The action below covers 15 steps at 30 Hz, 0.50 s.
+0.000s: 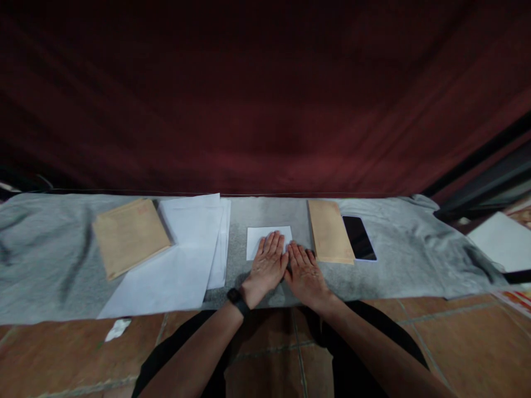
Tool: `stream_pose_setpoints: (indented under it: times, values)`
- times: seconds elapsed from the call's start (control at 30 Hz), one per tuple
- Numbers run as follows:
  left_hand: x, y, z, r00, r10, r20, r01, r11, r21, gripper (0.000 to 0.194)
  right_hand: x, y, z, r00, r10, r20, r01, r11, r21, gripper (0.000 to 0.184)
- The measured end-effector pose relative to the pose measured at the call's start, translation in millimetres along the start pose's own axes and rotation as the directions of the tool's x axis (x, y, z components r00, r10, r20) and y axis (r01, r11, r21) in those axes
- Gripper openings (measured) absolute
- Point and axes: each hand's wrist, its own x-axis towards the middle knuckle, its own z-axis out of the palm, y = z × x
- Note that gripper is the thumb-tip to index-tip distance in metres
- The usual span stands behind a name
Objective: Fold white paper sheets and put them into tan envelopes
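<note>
A small white rectangle of paper [254, 241], perhaps folded, lies on the grey cloth [269, 210] in front of me. My left hand [269, 261] rests flat on its right part, fingers stretched out, with a dark watch on the wrist. Beside it, my right hand [305, 273] lies flat with its fingers extended, by the paper's lower right corner. The thumbs are close together. Just right of my right hand is a brown paper envelope stack [332, 232], and neither hand grips anything.
Large white sheets [186, 265] lie to the left, partly under a stack of brown envelopes [130, 235]. A phone [359, 237] touches the right-hand envelopes. A dark red curtain [265, 110] hangs behind the cloth. A white scrap [118, 329] is on the tiled floor [74, 354].
</note>
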Motion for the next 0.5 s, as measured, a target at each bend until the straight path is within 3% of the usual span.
stream_pose_setpoints:
  times: [0.5]
  values:
    - [0.9,-22.2,-11.0,0.981,-0.193,-0.008,0.192,0.973,0.125,0.058,0.1,0.8,-4.5,1.0,0.007,-0.02,-0.006,0.999,0.043,0.061]
